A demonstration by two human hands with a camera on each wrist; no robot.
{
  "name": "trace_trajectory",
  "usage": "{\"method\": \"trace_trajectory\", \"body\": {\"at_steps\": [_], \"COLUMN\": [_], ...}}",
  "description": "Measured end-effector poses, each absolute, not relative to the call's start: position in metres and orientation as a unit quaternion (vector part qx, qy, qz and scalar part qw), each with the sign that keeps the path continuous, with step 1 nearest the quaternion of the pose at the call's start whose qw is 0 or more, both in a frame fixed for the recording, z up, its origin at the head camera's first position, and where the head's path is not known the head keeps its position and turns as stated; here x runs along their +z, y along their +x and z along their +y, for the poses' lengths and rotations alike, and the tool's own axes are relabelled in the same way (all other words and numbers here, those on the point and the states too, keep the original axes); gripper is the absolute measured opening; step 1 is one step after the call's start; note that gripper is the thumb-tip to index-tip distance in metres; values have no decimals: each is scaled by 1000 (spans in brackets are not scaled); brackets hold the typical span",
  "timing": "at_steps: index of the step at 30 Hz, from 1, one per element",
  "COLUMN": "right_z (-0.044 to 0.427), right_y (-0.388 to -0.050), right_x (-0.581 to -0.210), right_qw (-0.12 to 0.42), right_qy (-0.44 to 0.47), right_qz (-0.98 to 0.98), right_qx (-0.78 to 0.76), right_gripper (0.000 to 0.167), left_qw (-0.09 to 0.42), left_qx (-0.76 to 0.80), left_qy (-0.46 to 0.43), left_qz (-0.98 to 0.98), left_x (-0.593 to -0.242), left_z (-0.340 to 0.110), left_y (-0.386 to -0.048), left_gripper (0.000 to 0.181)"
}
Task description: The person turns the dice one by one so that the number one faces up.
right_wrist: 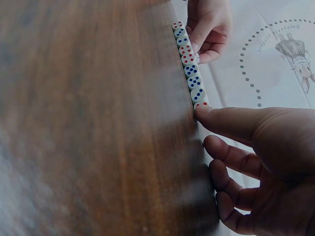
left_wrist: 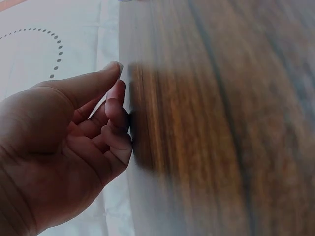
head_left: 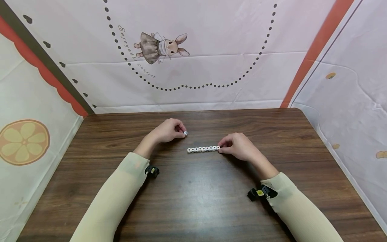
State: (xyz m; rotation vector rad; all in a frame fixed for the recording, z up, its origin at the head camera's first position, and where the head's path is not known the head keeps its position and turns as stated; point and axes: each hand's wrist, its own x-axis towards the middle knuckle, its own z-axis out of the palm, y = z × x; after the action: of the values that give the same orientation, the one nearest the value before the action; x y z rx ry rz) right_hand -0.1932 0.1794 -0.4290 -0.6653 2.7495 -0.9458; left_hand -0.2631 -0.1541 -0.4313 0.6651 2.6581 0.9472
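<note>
My left hand point(head_left: 167, 131) pinches a single white die point(head_left: 185, 133) between thumb and fingertips, behind the left end of a row of dice. That die is hidden in the left wrist view. The straight row of several white dice point(head_left: 204, 149) lies on the table, side by side and touching. At its right end, my right hand point(head_left: 239, 146) holds the last die between thumb and index finger. Seen from the right wrist, the thumb point(right_wrist: 226, 120) covers part of this end die point(right_wrist: 201, 105), and red and blue pips show along the row's side.
The dark wood-grain table point(head_left: 187, 201) reaches back to a pale printed cloth point(head_left: 211, 40) with a rabbit picture. Similar cloth hangs at the left and right sides. Each wrist wears a black camera strap, the right one point(head_left: 260, 193) lying close above the table.
</note>
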Motion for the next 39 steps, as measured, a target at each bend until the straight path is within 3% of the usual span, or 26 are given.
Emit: {"method": "trace_trajectory", "body": {"at_steps": [13, 27, 39], "right_z": [179, 179, 179], "right_y": [-192, -192, -194], "right_x": [-429, -430, -430], "right_qw": [81, 79, 78], "right_qy": [-221, -221, -221], "right_qz": [920, 920, 920], "right_qx": [-314, -315, -314], "right_gripper": [8, 9, 8], "left_qw": [126, 103, 93], "left_qx": [316, 277, 268], "left_qy": [224, 186, 206], "left_qz": [913, 937, 937], "left_x": [-429, -425, -426], "left_z": [-158, -143, -144], "left_y": [-261, -254, -255], "left_gripper": [12, 39, 18]}}
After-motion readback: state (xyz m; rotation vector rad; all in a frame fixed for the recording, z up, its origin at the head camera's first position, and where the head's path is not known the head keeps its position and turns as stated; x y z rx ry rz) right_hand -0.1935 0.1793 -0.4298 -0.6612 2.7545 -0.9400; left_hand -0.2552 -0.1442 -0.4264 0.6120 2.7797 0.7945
